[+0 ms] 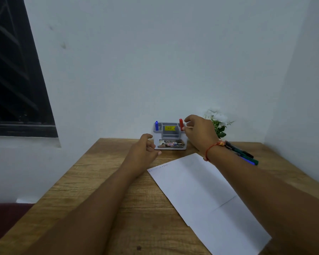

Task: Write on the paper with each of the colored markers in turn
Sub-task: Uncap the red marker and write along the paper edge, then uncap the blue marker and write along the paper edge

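Organizer (169, 143) holds two upright markers: blue marker (156, 125), red marker (181, 124).

The pen holder (170, 138) stood hard against the wall (155, 80) at the far edge of the table (99, 181), so nothing could pass behind it. A blue marker (156, 125) stuck up at its left end and a red marker (181, 124) at its right, with the compartments between them open from above. The right hand (199, 129) crowded the holder's right end. Further right a plant (218, 124) filled the corner, and loose pens (239, 151) lay nearer. The left hand (143, 149) hung by the holder's left front corner. Left of the holder, open wood ran to the table's edge.
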Demonstrator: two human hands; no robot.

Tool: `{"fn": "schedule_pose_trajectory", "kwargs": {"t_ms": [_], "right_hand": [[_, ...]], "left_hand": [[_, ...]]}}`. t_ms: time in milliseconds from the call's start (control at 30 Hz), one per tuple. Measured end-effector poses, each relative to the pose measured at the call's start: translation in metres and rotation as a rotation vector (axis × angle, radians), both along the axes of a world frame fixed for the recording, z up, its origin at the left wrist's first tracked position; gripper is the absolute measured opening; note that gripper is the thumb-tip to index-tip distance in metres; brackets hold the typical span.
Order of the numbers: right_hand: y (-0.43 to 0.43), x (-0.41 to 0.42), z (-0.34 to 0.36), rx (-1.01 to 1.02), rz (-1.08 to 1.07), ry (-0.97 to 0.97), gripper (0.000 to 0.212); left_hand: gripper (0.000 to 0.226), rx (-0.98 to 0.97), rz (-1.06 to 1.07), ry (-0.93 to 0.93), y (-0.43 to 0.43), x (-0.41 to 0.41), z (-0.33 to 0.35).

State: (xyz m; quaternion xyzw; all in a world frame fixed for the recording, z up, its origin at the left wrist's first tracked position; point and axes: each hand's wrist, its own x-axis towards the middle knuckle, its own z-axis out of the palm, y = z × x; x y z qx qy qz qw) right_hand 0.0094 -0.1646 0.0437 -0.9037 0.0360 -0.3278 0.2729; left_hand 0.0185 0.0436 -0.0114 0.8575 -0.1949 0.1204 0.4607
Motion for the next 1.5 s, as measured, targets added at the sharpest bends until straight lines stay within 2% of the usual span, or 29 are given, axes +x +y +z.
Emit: {"fn": "schedule_pose_trajectory", "kwargs": {"t_ms": [67, 167, 267, 400, 500, 633, 867, 1000, 1067, 1100, 1233, 1333, 1400, 1500], "right_hand": [[-0.009, -0.02, 0.001, 0.01, 0.011, -0.064, 0.02], [-0.041, -0.042, -0.001, 0.027, -0.096, -0.115, 0.008], [-0.086, -0.054, -0.013, 0.061, -0.253, 0.021, 0.007], [-0.125, -0.057, -0.036, -0.091, -0.316, 0.319, 0.013], [-0.136, -0.048, -0.044, -0.173, -0.337, 0.441, 0.02], [-0.146, -0.036, -0.054, -0.237, -0.376, 0.477, 0.029], [-0.155, -0.025, -0.063, -0.279, -0.429, 0.522, 0.025], [-0.146, -0.031, -0.057, -0.266, -0.442, 0.548, 0.031], [-0.138, -0.038, -0.047, -0.161, -0.447, 0.562, 0.037], [-0.134, -0.042, -0.041, -0.042, -0.427, 0.559, 0.038], [-0.118, -0.058, -0.029, 0.77, -0.109, 0.553, 0.027], [-0.108, -0.064, -0.031, 1.211, 0.064, 0.547, 0.017], [-0.099, -0.066, -0.03, 1.334, 0.162, 0.502, 0.013], [-0.074, -0.069, -0.028, 1.387, 0.324, 0.427, 0.014]], "left_hand": [[0.064, 0.015, -0.005, 0.001, -0.002, -0.002, 0.0], [0.062, 0.054, -0.014, -0.015, -0.004, -0.005, 0.001], [0.06, 0.08, -0.033, -0.019, -0.005, -0.005, 0.0], [0.059, 0.101, -0.05, -0.019, -0.007, -0.006, -0.002], [0.057, 0.11, -0.051, -0.025, -0.007, -0.005, -0.003], [0.057, 0.138, -0.052, -0.028, -0.007, -0.004, -0.005], [0.056, 0.165, -0.039, -0.045, -0.006, -0.001, -0.007], [0.056, 0.172, -0.045, -0.04, -0.007, -0.002, -0.007], [0.056, 0.164, -0.048, -0.039, -0.007, -0.003, -0.006], [0.056, 0.16, -0.049, -0.04, -0.007, -0.003, -0.006], [0.054, 0.145, -0.051, -0.038, -0.008, -0.005, -0.004], [0.047, 0.136, -0.06, -0.054, -0.009, -0.009, -0.003], [0.037, 0.113, -0.076, -0.06, -0.011, -0.012, -0.002], [0.02, 0.056, -0.102, -0.051, -0.014, -0.014, 0.0]]}}
